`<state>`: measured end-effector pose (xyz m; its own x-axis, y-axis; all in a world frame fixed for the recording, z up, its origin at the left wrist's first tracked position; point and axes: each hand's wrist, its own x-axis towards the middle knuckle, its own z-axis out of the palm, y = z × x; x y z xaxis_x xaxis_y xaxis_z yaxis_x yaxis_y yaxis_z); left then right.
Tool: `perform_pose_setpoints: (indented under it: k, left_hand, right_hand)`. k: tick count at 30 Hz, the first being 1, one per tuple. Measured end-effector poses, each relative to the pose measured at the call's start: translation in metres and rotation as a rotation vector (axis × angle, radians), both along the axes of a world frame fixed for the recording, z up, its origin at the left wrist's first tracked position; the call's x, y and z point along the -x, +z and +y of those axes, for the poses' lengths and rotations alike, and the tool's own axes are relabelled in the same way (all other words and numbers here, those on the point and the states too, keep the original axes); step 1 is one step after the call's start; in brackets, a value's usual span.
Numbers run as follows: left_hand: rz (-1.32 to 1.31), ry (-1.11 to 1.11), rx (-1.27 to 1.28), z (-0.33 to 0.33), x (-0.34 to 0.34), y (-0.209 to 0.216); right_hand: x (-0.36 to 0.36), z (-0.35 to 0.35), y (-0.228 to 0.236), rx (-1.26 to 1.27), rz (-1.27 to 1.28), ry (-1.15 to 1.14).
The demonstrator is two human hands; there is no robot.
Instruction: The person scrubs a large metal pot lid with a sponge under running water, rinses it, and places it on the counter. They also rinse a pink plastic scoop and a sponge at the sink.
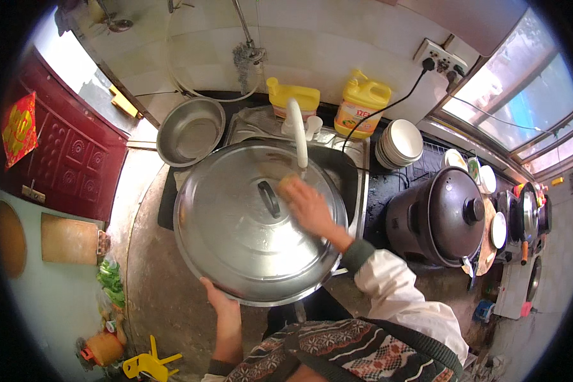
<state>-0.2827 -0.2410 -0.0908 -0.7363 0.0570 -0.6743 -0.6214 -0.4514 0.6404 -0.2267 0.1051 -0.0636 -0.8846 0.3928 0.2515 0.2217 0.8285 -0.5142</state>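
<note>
A large, round steel pot lid (226, 232) with a dark loop handle (269, 199) lies over the sink (350, 184), top side up and hiding much of the basin. At its near left rim, my left hand (221, 304) grips the edge, thumb on top and the other fingers out of sight below. My right hand (311, 209) presses on the lid's top just right of the handle, fingers bent. A blurred tan patch shows by those fingertips; whether it is a sponge or a reflection is unclear. Above the far rim rises a white faucet (296, 130).
A steel basin (191, 132) sits at the far left. Two yellow jugs, one a detergent jug (361, 105), stand by the wall. Rightward are stacked bowls (401, 143), a dark lidded cooker (439, 216) and a wok (528, 210). A black cord (398, 99) hangs behind the sink.
</note>
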Motion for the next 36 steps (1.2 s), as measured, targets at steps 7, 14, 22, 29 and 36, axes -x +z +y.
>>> perform_pose_setpoints:
  k: [7,14,22,29,36]
  left_hand:
    - [-0.016,-0.002,0.121,0.014,-0.001,0.016]
    - [-0.014,-0.044,0.011,0.007,-0.006,0.02]
    - [-0.011,-0.008,-0.05,0.011,-0.012,0.025]
    - [-0.02,-0.056,-0.214,0.01,-0.011,0.012]
    - [-0.14,-0.002,-0.063,0.01,-0.011,0.026]
  right_hand:
    - [0.009,0.044,-0.022,0.072,0.002,-0.238]
    - [-0.028,-0.039,0.024,0.101,0.196,0.095]
    - [-0.038,-0.003,-0.02,-0.026,0.108,-0.267]
    - [-0.016,-0.184,0.078,0.161,0.193,0.095]
    - [-0.04,-0.11,0.057,0.195,0.041,0.246]
